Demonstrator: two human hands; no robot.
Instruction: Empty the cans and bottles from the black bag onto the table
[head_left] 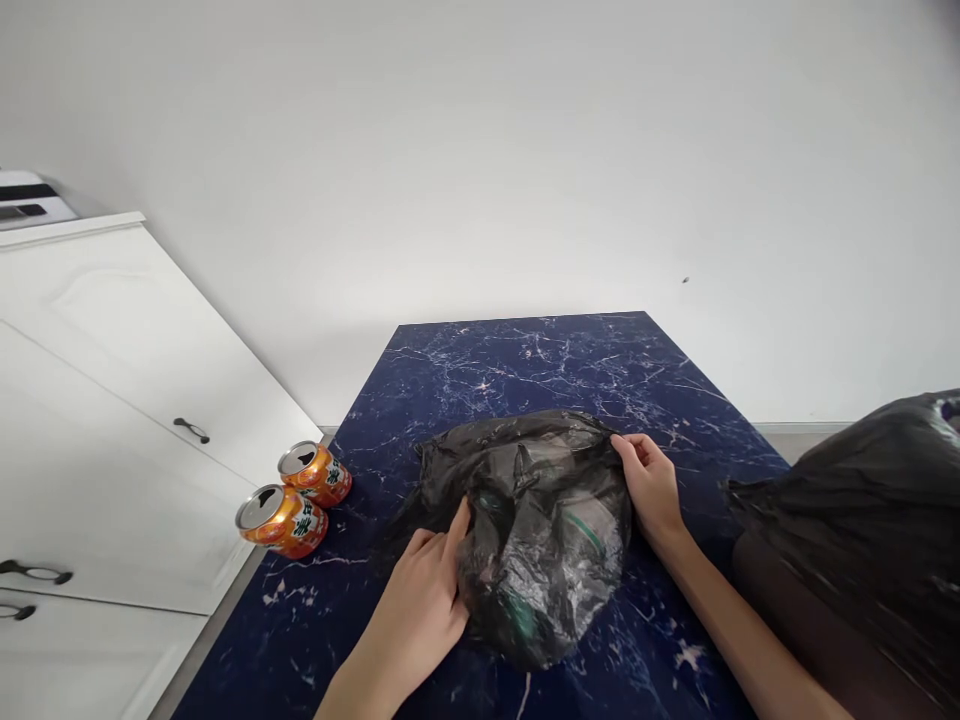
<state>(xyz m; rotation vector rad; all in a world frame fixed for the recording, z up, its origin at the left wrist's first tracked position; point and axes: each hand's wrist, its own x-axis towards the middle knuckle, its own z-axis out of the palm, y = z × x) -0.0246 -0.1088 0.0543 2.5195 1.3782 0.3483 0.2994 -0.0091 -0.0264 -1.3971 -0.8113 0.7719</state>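
A black plastic bag lies crumpled on the blue marbled table, filled with things that show faintly through the thin film, some with green markings; their kind I cannot make out. On its left side, my left hand has its index finger stretched against the bag while the other fingers curl into the plastic. My right hand pinches the bag's upper right edge between thumb and fingers. Two orange drink cans, a nearer one and a farther one, stand opened at the table's left edge.
Another black plastic bag bulges at the right beside the table, on something dark. White cabinets with dark handles stand at the left, a white object on top. Behind the table is a white wall.
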